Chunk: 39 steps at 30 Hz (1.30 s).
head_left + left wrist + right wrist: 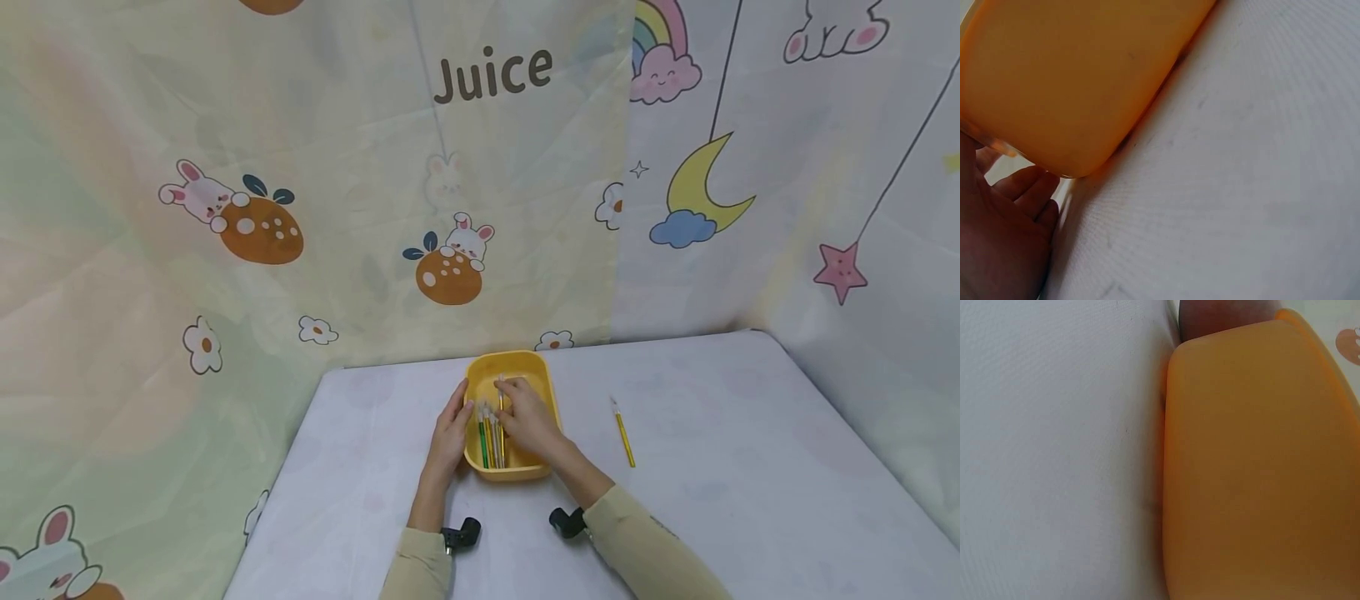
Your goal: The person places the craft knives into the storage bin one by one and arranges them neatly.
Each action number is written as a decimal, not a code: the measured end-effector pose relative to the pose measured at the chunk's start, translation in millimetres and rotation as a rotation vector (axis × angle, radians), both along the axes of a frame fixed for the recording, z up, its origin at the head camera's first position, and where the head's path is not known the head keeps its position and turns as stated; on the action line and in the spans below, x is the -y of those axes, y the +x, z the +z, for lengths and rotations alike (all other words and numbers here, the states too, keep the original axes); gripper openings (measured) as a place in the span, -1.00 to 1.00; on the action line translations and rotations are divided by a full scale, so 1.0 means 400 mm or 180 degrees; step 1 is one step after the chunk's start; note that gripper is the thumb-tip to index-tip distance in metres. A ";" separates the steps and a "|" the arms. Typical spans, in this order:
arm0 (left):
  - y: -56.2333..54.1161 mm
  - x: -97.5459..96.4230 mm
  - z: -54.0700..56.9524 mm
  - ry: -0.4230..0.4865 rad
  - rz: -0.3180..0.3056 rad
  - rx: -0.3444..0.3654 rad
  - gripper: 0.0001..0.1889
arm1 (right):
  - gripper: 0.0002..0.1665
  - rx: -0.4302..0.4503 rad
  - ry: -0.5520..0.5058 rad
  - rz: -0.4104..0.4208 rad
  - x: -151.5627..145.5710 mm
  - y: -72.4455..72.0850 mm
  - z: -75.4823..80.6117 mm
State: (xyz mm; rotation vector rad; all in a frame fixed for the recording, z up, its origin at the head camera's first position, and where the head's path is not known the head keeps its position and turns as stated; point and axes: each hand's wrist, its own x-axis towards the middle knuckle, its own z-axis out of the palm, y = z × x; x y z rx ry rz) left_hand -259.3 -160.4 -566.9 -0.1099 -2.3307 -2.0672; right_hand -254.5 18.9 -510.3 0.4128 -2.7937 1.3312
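Observation:
A yellow tray stands on the table, with several slim paintbrushes in its left part; one has a green handle. My left hand grips the tray's left wall, thumb by the rim and fingers outside. In the left wrist view, the fingers of that hand are at the tray's corner. Reaching over the right wall, my right hand pinches a paintbrush inside the tray, its pale tip showing past the fingers. The right wrist view mostly shows the tray's outer wall.
To the right of the tray, a single yellow-handled paintbrush lies on the white-covered table. Printed cloth hangs behind the table's back edge and at its sides. A small black camera is on each wrist.

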 end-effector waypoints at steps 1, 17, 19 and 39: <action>0.001 0.000 0.001 -0.0006 0.0006 -0.0004 -0.47 | -0.34 -0.0006 0.0002 -0.0012 0.000 -0.001 -0.001; -0.003 0.000 -0.001 -0.0067 0.0024 -0.0007 -0.48 | -0.34 0.0052 0.0043 -0.0041 -0.001 -0.006 -0.007; -0.003 0.000 -0.002 -0.0076 0.0031 -0.0007 -0.48 | -0.35 0.0052 0.0054 -0.0032 0.000 -0.006 -0.006; 0.000 0.001 0.001 -0.0022 -0.0007 -0.0037 -0.47 | -0.38 0.0156 0.0225 0.0010 0.006 -0.004 -0.010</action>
